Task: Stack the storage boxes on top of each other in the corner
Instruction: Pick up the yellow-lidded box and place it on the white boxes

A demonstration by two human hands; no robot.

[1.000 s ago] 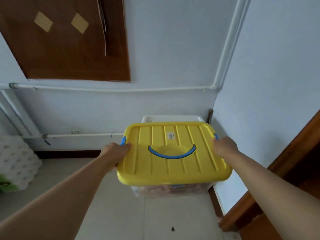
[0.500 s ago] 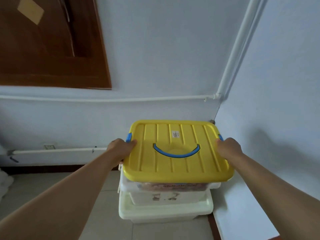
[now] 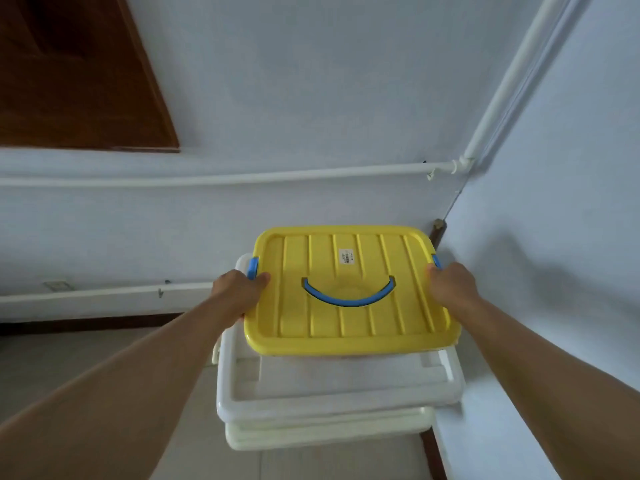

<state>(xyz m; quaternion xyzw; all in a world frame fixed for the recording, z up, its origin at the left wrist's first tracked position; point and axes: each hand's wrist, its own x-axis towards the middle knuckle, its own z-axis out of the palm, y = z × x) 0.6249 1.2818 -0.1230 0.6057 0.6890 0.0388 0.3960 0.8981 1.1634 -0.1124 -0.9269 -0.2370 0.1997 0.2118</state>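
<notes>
A storage box with a yellow lid (image 3: 349,320) and a blue handle sits low over a larger white storage box (image 3: 332,400) that stands in the corner of the room. My left hand (image 3: 239,292) grips the yellow box at its left side by the blue clip. On the right side my right hand (image 3: 450,285) holds it by the other blue clip. The yellow lid hides the body of its box, so I cannot tell whether it rests on the white lid.
Two pale blue walls meet just behind the boxes, with a white pipe (image 3: 242,176) along the back wall and another up the corner. A dark wooden panel (image 3: 69,74) hangs at upper left. Grey floor (image 3: 52,358) lies to the left.
Both hands have carried the yellow-lidded box forward and down over the white box in the corner. The white box's lid now shows wide below it.
</notes>
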